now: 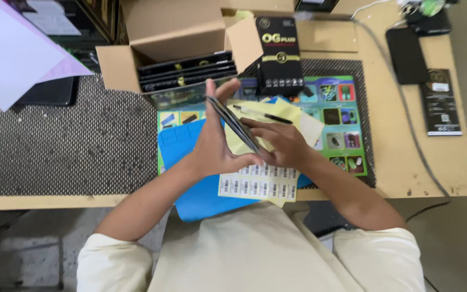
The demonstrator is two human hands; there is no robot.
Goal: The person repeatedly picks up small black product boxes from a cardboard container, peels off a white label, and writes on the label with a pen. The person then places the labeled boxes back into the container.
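Both hands meet above the desk (406, 178), over the blue mat (190, 189).

Left hand (214, 146): grip closed around a thin dark flat panel (233, 123), thumb side up, fingers wrapped along its left face. The panel stands on edge, tilted, running from near the left fingertips down to the heel of the right hand.

Right hand (279, 143): grip narrow, fingers pressed flat against the panel's right face and lower end. So the panel sits sandwiched between the two palms, clear of the desk.

Directly below the hands: a sheet of barcode stickers (258, 186), lying on yellow paper (293, 116). A black pen (263, 115) rests on that paper, just beyond the panel. Behind: an open cardboard box (163, 32) of dark flat packs, and a black retail box (279, 54) standing beside it.
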